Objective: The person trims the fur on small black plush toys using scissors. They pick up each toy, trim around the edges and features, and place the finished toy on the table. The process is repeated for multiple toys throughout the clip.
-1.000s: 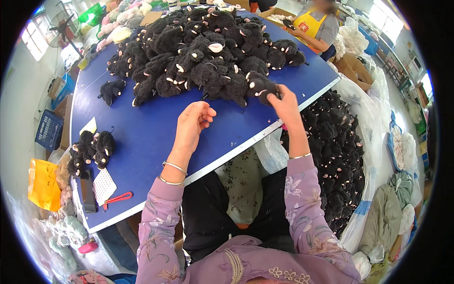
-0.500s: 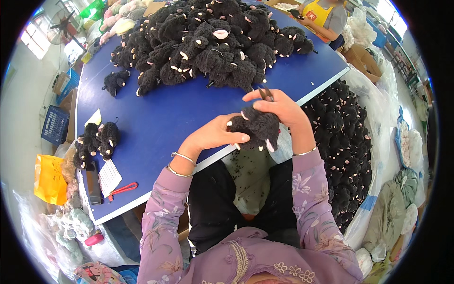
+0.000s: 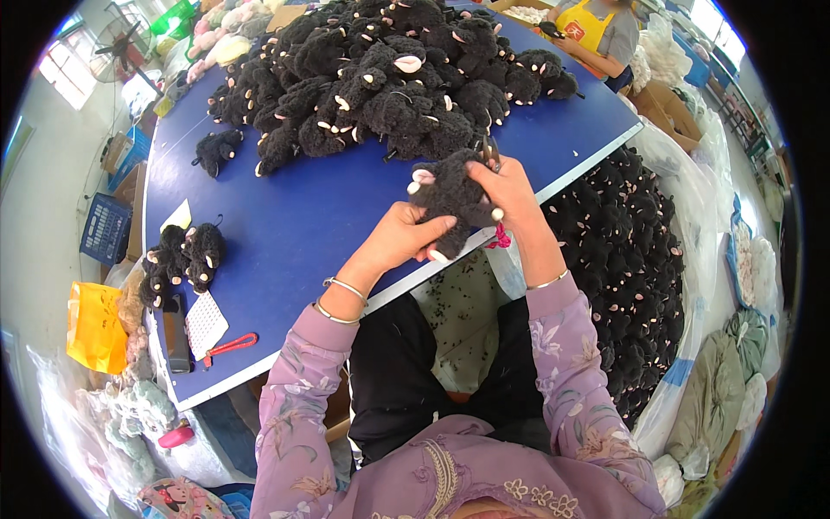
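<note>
While the fingers (image 3: 439, 227) of left hand (image 3: 401, 232) and right hand (image 3: 512, 192) grip 1 toy (image 3: 451, 189), the tabletop's (image 3: 285, 227) pile (image 3: 380, 86) likely awaits.

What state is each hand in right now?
Left hand: closed on a black fluffy plush toy.
Right hand: closed on the same toy, plus dark metal snips.

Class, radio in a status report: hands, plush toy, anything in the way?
Left hand grips black plush toy; right hand grips it plus dark snips. Plush pile beyond, not blocking.
</note>
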Demonstrator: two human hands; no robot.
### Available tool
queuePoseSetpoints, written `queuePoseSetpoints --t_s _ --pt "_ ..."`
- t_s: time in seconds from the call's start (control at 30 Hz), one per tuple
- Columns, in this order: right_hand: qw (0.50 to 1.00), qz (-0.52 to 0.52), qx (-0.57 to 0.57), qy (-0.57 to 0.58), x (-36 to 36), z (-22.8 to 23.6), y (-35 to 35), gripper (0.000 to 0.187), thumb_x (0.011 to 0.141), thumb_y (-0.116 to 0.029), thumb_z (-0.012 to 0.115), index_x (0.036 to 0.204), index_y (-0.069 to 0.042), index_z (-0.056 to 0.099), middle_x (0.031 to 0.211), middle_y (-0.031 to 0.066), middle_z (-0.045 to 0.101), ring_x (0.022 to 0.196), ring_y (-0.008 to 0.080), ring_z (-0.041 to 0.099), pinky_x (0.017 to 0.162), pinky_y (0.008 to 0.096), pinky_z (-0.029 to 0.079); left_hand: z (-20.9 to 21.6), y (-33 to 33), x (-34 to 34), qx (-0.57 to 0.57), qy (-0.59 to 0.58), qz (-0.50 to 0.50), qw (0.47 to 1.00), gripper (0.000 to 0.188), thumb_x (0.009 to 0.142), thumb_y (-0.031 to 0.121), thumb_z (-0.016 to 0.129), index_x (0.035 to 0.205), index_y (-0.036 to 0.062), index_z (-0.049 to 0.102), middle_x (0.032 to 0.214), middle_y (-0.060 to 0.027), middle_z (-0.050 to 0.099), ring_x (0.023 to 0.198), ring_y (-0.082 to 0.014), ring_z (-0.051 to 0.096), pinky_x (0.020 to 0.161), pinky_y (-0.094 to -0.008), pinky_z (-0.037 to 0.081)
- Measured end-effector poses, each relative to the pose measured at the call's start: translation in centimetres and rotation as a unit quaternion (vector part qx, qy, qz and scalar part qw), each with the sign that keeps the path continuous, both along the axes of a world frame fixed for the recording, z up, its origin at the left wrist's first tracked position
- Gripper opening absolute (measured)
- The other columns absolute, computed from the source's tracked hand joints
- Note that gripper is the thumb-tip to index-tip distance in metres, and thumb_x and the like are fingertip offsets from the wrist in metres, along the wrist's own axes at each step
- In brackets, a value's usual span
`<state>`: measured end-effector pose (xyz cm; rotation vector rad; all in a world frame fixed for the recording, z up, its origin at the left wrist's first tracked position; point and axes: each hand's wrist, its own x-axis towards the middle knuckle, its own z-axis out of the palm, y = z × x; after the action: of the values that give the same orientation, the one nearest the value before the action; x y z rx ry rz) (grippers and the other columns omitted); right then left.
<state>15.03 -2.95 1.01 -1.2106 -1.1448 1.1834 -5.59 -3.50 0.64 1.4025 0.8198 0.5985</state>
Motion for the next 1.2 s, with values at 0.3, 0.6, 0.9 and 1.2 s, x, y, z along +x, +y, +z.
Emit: queuePoseSetpoints --t_s 0.3,0.6,0.9,1.2 --pt "0.992 -0.011 -0.064 0.108 -0.4 0.2 -0.1 0.018 0.089 -0.021 0.064 0.088 -0.002 0.063 0.079 -0.0002 0.061 0.065 0.007 0.056 0.054 0.0225 0.044 0.2 -0.7 0.0 -0.003 -0.006 -0.114 0.993 0.032 0.089 0.027 0.064 0.065 0.0065 0.061 0.054 -0.0018 0.059 0.046 -0.0079 0.054 0.043 -0.0211 0.04" --pt "0.981 -0.054 -0.014 0.186 0.3 0.3 -0.4 0.031 0.091 -0.03 0.06 0.097 0.0 0.061 0.087 0.0041 0.061 0.062 0.0076 0.051 0.053 0.0225 0.041 -0.2 0.9 -0.7 0.023 -0.032 -0.071 0.997 0.035 0.097 0.031 0.05 0.092 -0.0003 0.065 0.084 -0.0084 0.069 0.068 -0.0102 0.063 0.056 -0.0205 0.045" --pt "0.999 0.027 0.027 -0.004 -2.6 2.1 -2.5 0.033 0.089 -0.025 0.063 0.103 0.004 0.059 0.084 0.0057 0.062 0.064 0.0074 0.052 0.058 0.0238 0.043 -0.8 1.1 -0.1 0.036 -0.089 0.067 0.993 0.028 0.096 0.024 0.053 0.106 0.0001 0.063 0.094 -0.0073 0.068 0.076 -0.0091 0.061 0.059 -0.021 0.045" --pt "0.996 0.02 0.078 -0.046 -2.4 1.0 -2.2 0.028 0.086 -0.011 0.063 0.109 0.005 0.062 0.082 0.0 0.061 0.071 0.0048 0.051 0.064 0.0222 0.042 0.7 1.6 0.2 -0.098 -0.196 0.103 0.97 0.049 0.092 0.044 0.052 0.122 0.0054 0.053 0.113 -0.0062 0.06 0.104 -0.017 0.056 0.089 -0.0336 0.046"
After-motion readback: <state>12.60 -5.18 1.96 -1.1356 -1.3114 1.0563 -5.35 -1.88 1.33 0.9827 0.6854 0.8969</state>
